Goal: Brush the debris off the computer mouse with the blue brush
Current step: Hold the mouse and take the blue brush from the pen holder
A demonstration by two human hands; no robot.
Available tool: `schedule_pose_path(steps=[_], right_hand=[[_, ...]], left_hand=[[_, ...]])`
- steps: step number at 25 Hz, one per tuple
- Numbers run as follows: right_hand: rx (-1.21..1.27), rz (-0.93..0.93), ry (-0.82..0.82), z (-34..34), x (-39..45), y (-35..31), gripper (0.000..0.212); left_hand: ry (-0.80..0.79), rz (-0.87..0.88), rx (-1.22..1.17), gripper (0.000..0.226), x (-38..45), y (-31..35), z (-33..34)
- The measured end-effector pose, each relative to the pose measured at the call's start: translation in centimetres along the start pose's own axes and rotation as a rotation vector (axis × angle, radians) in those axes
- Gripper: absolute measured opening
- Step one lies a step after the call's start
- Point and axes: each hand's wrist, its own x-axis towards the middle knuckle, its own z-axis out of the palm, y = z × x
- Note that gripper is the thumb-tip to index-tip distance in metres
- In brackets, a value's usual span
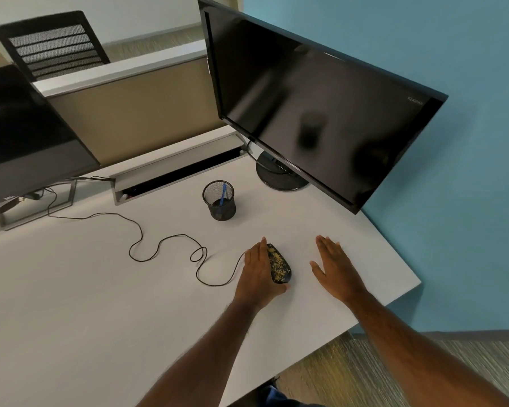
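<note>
A black computer mouse (279,264) lies on the white desk (100,289), its top speckled with yellowish debris. My left hand (257,273) lies along the mouse's left side, fingers straight, thumb tip under its near end. My right hand (337,267) rests flat on the desk to the right of the mouse, fingers straight, holding nothing. The blue brush (223,195) stands in a black mesh cup (219,201) behind the mouse, away from both hands.
The mouse cable (147,239) loops leftward across the desk. A large dark monitor (321,107) on a round stand overhangs the back right. A second monitor (27,136) stands at far left. A grey cable tray (174,168) runs along the back. The desk edge drops off at right.
</note>
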Motion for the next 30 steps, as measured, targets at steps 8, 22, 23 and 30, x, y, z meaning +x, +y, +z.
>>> schedule_pose_path(steps=[8,22,23,30], right_hand=[[-0.013,-0.131,0.189,-0.6,3.2,-4.3,0.034],[0.290,-0.123,0.188,-1.6,11.1,-16.1,0.012],[0.334,-0.122,0.204,-1.8,11.6,-17.0,0.011],[0.356,-0.026,0.261,-2.7,15.8,-21.4,0.020]], left_hand=[[0.079,-0.006,-0.016,0.131,-1.1,-2.2,-2.4],[0.157,-0.058,-0.044,0.130,-2.5,-6.7,-5.8],[0.161,-0.062,-0.047,0.130,-2.4,-7.1,-6.2],[0.199,-0.079,-0.064,0.129,-1.7,-9.1,-8.3]])
